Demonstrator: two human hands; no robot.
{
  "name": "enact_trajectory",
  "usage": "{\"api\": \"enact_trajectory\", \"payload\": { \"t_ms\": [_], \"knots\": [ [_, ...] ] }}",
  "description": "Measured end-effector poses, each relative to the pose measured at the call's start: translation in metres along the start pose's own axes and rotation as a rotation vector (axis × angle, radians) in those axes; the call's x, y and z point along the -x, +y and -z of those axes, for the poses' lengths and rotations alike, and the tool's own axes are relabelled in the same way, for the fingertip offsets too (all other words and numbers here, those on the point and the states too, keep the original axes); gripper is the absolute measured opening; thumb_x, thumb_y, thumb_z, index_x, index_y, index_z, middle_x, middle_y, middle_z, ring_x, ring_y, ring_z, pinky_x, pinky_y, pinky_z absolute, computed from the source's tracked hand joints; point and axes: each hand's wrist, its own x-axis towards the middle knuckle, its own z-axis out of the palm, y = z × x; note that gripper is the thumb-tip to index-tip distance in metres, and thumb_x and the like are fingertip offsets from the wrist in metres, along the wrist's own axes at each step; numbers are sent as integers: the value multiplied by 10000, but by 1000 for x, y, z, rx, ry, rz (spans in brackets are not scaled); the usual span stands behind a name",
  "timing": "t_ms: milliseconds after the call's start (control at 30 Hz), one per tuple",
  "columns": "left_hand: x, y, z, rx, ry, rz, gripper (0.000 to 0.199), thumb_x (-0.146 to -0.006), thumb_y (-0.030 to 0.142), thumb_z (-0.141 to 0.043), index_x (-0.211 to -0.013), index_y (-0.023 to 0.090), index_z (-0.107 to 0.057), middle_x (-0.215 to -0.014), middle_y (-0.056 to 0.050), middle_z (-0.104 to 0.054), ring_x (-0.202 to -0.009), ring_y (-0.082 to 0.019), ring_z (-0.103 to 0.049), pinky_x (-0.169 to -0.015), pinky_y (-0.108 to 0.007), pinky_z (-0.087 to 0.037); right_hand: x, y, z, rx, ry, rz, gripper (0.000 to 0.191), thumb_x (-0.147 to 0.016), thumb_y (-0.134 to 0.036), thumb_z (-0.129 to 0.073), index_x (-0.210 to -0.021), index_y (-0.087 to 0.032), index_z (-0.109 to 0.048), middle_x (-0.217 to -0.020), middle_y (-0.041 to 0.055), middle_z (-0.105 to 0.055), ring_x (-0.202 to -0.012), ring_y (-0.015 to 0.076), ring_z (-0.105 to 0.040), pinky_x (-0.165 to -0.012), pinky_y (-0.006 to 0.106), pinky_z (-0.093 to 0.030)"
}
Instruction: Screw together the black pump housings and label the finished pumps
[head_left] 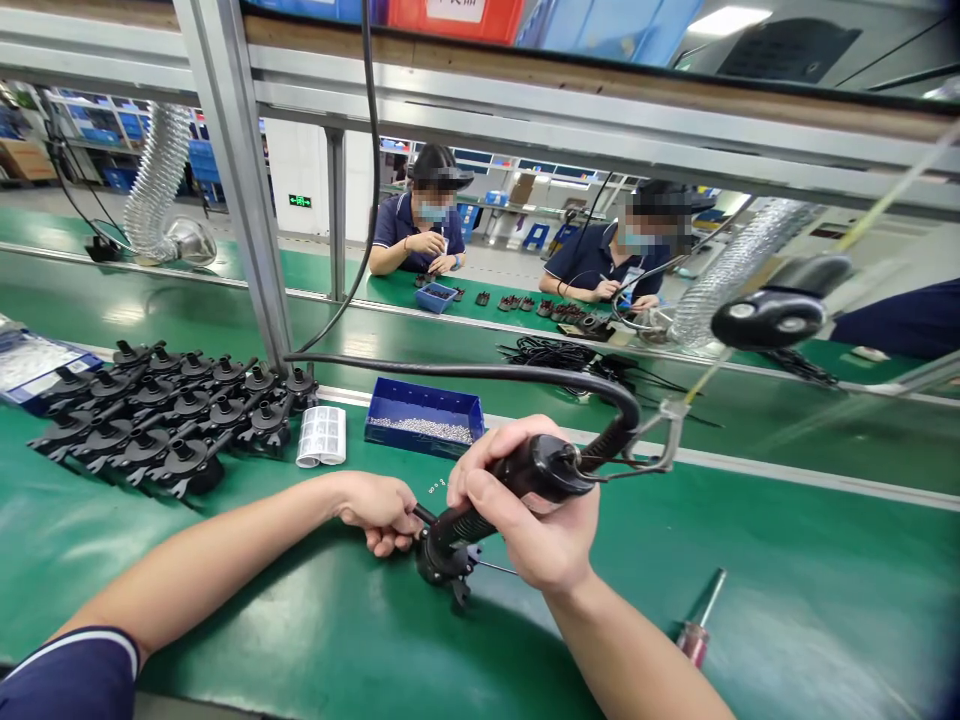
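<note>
A black electric screwdriver (517,480) hangs tilted from a metal hook, its lower end on a black plastic part (442,570) above the green table (315,620). My right hand (536,510) is wrapped round the tool's body. My left hand (382,512) is closed on a short black stem of the same part, to the left of the tool's tip. A thin rod sticks out to the right of the part. Where the tip meets the part is hidden. Several tiny metal pieces (436,487) lie on the table just beyond my hands.
Rows of black parts (180,455) lie at the left, beside a label roll (322,436). Behind my hands is a blue bin (424,400) of small metal pieces. A screwdriver (697,630) lies at right. Two people sit across the bench, beyond a metal post (240,200) and black cables.
</note>
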Motion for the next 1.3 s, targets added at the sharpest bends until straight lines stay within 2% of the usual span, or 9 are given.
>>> {"api": "enact_trajectory", "payload": {
  "t_ms": [167, 433, 733, 800, 933, 1000, 1100, 1200, 1300],
  "knots": [
    [13, 9, -2, 10, 21, -22, 508, -620, 519, -1023, -810, 182, -694, -698, -18, -680, -551, -167, -653, -488, -245, -529, 3, 1, -1, 43, 25, -4, 208, -984, -195, -828, -1079, -266, -658, -838, -12, -715, -634, 178, -720, -584, 335, -623],
    [1, 12, -41, 18, 257, -117, 374, -716, 477, -867, -671, 212, -608, -506, 54, -504, -414, -133, -504, -413, -256, -375, -5, -5, -2, 64, 64, 36, 191, -969, -165, -818, -1050, -254, -670, -786, -26, -739, -605, 168, -738, -565, 308, -622],
    [6, 17, -44, 71, 279, -126, 403, -679, 485, -905, -670, 207, -615, -480, 75, -478, -373, -119, -470, -384, -253, -369, -13, 7, 1, -7, 72, -37, 198, -951, -198, -829, -1026, -245, -651, -751, -32, -731, -590, 163, -735, -573, 302, -625],
    [2, 13, -45, 96, 283, -120, 371, -682, 439, -909, -694, 196, -629, -525, 52, -544, -390, -131, -528, -386, -247, -401, -14, 9, 9, -66, -38, -49, 207, -946, -163, -826, -1038, -248, -662, -781, -27, -729, -609, 157, -730, -591, 305, -625],
    [-8, 5, -45, 206, 270, -108, 336, -656, 334, -924, -860, 166, -714, -771, -36, -751, -584, -207, -749, -531, -282, -599, -16, 11, 19, -326, -466, -91, 247, -917, -183, -842, -1028, -275, -640, -754, -37, -720, -553, 155, -684, -513, 285, -578],
    [-11, 2, -46, 252, 272, -115, 338, -664, 315, -927, -892, 157, -735, -853, -63, -788, -677, -215, -792, -597, -278, -628, -15, 9, 14, -213, -345, -85, 221, -929, -203, -837, -1013, -271, -644, -746, -36, -716, -562, 154, -682, -520, 280, -570],
    [-13, 0, -48, 288, 283, -134, 345, -683, 292, -922, -949, 147, -757, -920, -80, -816, -719, -208, -805, -643, -272, -632, -12, 3, -1, 131, 42, -66, 196, -934, -180, -834, -1012, -250, -668, -820, -12, -740, -659, 154, -713, -620, 295, -604],
    [-14, 0, -50, 313, 289, -148, 363, -693, 285, -915, -994, 144, -769, -890, -83, -823, -713, -219, -809, -682, -301, -648, -11, 1, -9, 186, 65, -59, 204, -921, -203, -847, -1002, -239, -662, -845, 2, -763, -710, 174, -747, -660, 318, -634],
    [-14, -1, -50, 331, 280, -146, 351, -688, 335, -945, -923, 139, -773, -865, -91, -812, -732, -229, -818, -694, -299, -647, -14, 5, -7, 96, 29, -58, 217, -928, -205, -834, -1005, -242, -634, -762, -30, -730, -616, 168, -733, -580, 301, -614]
  ]
}}
